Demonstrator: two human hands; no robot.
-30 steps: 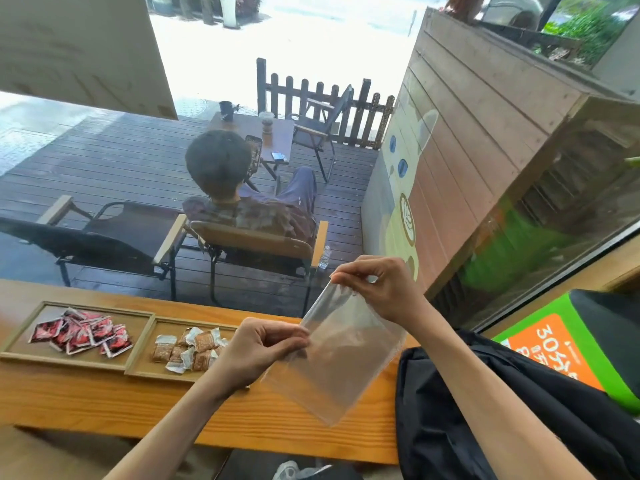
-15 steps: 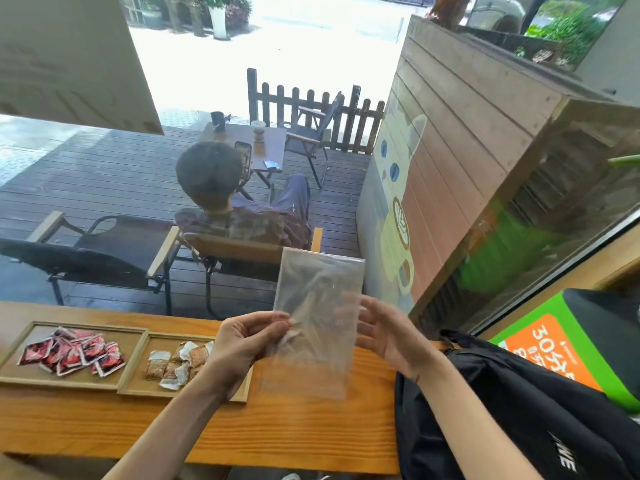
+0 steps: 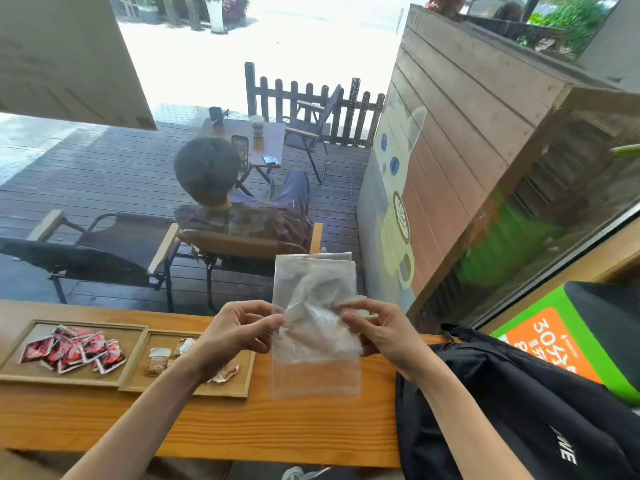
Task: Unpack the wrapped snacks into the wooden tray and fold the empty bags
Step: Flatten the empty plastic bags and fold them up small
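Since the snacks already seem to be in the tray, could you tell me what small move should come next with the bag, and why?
Probably fold the clear bag in half. It looks empty and is held upright above the counter, the left hand and right hand pinching its side edges at mid-height. The red packets and brown snacks already lie in the wooden tray.

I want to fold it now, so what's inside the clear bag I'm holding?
No snacks show through the clear bag, held upright by the left hand and right hand. Only crumpled clear film shows inside; whether that is another bag is unclear.
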